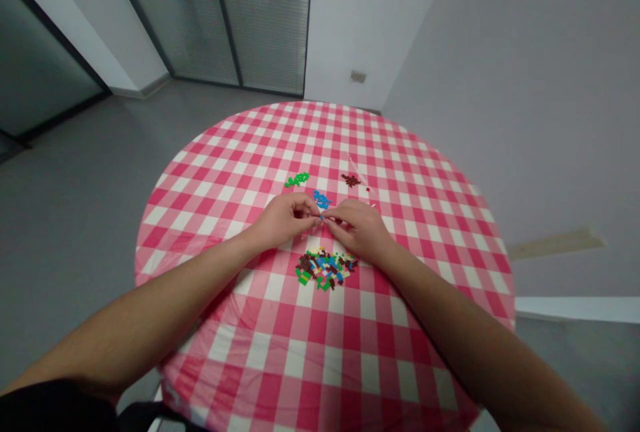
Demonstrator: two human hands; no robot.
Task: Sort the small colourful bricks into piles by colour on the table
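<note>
My left hand [285,217] and my right hand [357,227] meet over the middle of a round table with a red-and-white checked cloth [320,352]. Both have their fingers pinched together around a tiny blue piece [321,217] held between them. Just below the hands lies a mixed heap of small coloured bricks [325,269]. Beyond the hands sit a small blue pile [321,199], a green pile [297,180] and a brown pile [351,181].
A thin clear plastic strip [357,169] lies by the brown pile, with a few red bits [368,189] beside it. Grey floor surrounds the table; a wall stands to the right and glass partitions with blinds at the back.
</note>
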